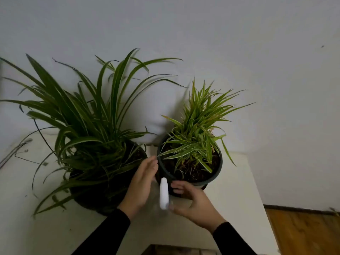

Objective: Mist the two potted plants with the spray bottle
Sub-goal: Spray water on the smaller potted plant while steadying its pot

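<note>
A large spider plant [92,126] in a dark pot [95,197] stands at the left of the white table [230,190]. A smaller, lighter plant [198,126] grows in a dark round pot [219,162] to its right. In front of the small pot stands the spray bottle [163,194], with a white trigger head and a clear body that is hard to make out. My left hand [141,186] is flat and open just left of the bottle, fingertips by the small pot's rim. My right hand [193,205] curves open on the bottle's right, thumb tip at its neck, fingers not wrapped around it.
A plain white wall rises right behind both plants. The table's right edge drops to a wooden floor [303,232] at the lower right. Long leaves of the large plant hang over the table's left half.
</note>
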`<state>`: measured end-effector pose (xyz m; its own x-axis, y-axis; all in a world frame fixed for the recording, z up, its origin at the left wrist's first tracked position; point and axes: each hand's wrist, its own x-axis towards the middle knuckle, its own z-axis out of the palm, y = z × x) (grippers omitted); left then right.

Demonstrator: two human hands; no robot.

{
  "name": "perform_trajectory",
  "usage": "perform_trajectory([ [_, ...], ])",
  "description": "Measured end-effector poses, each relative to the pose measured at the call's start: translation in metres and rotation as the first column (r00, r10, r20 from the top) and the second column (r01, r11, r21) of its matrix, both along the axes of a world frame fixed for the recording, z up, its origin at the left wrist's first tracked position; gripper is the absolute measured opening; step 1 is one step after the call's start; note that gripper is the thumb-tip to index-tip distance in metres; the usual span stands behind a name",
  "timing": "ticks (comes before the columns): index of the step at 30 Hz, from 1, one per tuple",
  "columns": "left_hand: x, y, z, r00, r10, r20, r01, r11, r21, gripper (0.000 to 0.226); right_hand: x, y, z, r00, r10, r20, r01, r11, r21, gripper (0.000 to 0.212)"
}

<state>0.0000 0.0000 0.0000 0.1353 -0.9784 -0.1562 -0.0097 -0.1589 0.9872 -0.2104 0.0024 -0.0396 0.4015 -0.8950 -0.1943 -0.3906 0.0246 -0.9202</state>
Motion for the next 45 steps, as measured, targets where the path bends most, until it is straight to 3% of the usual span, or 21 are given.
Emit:
perform_trajectory([
  [3, -0.001, 0.005, -0.002, 0.997, 0.000, -0.076, 0.005, 0.998, 0.058, 0.051, 0.012, 0.006, -0.004, 0.984, 0.125, -0.124, -0.131, 0.991, -0.041, 0.099],
  [8, -0.007, 0.012, -0.006, 0.994, -0.028, -0.102, 0.038, 0.994, 0.103, 0.049, 0.035, 0.007, -0.012, 0.987, 0.114, -0.110, -0.120, 0.992, -0.043, 0.111],
  [12, -0.012, 0.014, -0.008, 0.996, -0.045, -0.083, 0.054, 0.992, 0.118, 0.036, 0.051, 0.006, -0.019, 0.994, 0.038, -0.105, -0.045, 0.996, -0.071, 0.094],
  [16, -0.013, 0.017, -0.009, 0.996, -0.046, -0.071, 0.054, 0.991, 0.124, 0.055, 0.058, 0.005, -0.026, 0.993, -0.075, -0.087, 0.062, 0.988, -0.143, 0.064],
  [25, -0.013, 0.016, -0.002, 0.998, -0.036, -0.055, 0.040, 0.997, 0.068, 0.053, 0.034, 0.009, -0.014, 0.998, -0.053, 0.037, 0.056, 0.992, -0.112, 0.061],
  [34, -0.026, 0.003, 0.007, 0.998, 0.013, -0.066, -0.013, 1.000, 0.004, 0.047, -0.022, 0.009, 0.030, 0.943, -0.183, 0.280, 0.190, 0.982, 0.003, 0.048],
  [40, -0.035, -0.004, 0.010, 0.999, 0.002, -0.042, -0.004, 0.999, -0.038, 0.059, -0.068, -0.001, 0.048, 0.893, -0.250, 0.375, 0.278, 0.960, -0.023, 0.043],
  [45, -0.043, -0.008, 0.013, 0.998, 0.022, -0.054, -0.025, 0.999, -0.048, 0.057, -0.105, -0.029, 0.056, 0.855, -0.325, 0.404, 0.391, 0.916, -0.091, 0.030],
])
